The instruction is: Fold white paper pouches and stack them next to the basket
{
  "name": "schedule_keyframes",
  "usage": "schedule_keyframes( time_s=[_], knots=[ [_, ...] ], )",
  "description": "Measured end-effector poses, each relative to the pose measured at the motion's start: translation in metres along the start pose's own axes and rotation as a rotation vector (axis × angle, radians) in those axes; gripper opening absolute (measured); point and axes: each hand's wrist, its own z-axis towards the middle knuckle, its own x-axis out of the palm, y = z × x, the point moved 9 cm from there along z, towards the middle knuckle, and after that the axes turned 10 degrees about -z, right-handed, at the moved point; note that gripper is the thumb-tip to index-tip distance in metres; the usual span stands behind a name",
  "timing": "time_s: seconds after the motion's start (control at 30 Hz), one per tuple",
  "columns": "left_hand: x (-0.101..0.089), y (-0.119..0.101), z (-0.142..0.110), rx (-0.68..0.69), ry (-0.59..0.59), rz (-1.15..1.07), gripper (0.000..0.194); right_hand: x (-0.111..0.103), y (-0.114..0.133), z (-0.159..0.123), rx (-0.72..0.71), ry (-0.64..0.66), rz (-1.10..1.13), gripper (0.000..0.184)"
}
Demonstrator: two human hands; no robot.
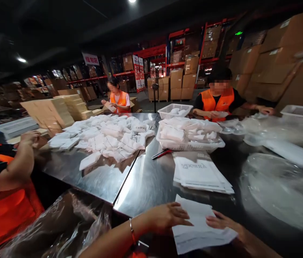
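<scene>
My left hand (167, 216) lies flat on a white flat bag (198, 229) at the near edge of the steel table (146, 182), fingers spread over its left side. My right hand (222, 221) touches the same bag on its right side, fingers extended. Just beyond lies a stack of white printed bags (200, 173). A red and black pen (161, 154) rests behind that stack.
A white basket (189, 145) heaped with white packets stands mid-table, a second basket (174, 110) behind it. A big pile of white packets (108, 138) covers the left. Clear plastic bags (275, 179) crowd the right. Three people in orange vests work around the table; cardboard boxes (52, 111) stand left.
</scene>
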Motion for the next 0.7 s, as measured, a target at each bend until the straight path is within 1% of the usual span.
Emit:
schedule_keyframes(
  time_s=[0.07,0.1,0.13,0.17,0.23,0.3,0.37,0.4,0.47,0.53,0.63,0.7],
  knots=[
    [0.009,0.001,-0.003,0.006,0.018,0.06,0.053,0.014,0.009,-0.007,-0.139,0.286,0.182,0.042],
    [0.011,-0.001,-0.005,0.013,0.022,0.085,0.051,0.015,0.011,-0.01,-0.167,0.39,0.257,0.039],
    [0.012,-0.003,-0.006,0.018,0.021,0.109,0.049,0.013,0.012,-0.011,-0.168,0.447,0.293,0.038],
    [0.012,-0.006,-0.007,0.02,0.013,0.13,0.047,0.008,0.012,-0.01,-0.145,0.454,0.308,0.037],
    [0.012,-0.011,-0.009,0.028,-0.008,0.17,0.045,-0.002,0.016,-0.006,-0.087,0.375,0.286,0.035],
    [0.015,-0.015,-0.012,0.045,-0.042,0.2,0.046,-0.011,0.026,-0.005,-0.049,0.247,0.242,0.036],
    [0.019,-0.021,-0.015,0.076,-0.108,0.199,0.045,-0.016,0.036,-0.01,0.007,0.139,0.233,0.036],
    [0.02,-0.026,-0.016,0.101,-0.157,0.186,0.043,-0.018,0.039,-0.015,0.045,0.104,0.242,0.035],
    [0.02,-0.037,-0.02,0.153,-0.266,0.147,0.039,-0.018,0.042,-0.026,0.118,0.073,0.262,0.033],
    [0.018,-0.046,-0.025,0.175,-0.382,0.104,0.037,-0.022,0.044,-0.036,0.156,0.062,0.259,0.03],
    [0.015,-0.051,-0.034,0.142,-0.546,0.062,0.033,-0.033,0.039,-0.04,0.212,0.019,0.253,0.03],
    [0.016,-0.046,-0.041,0.076,-0.62,0.047,0.03,-0.038,0.034,-0.033,0.234,0.02,0.281,0.029]
  ],
)
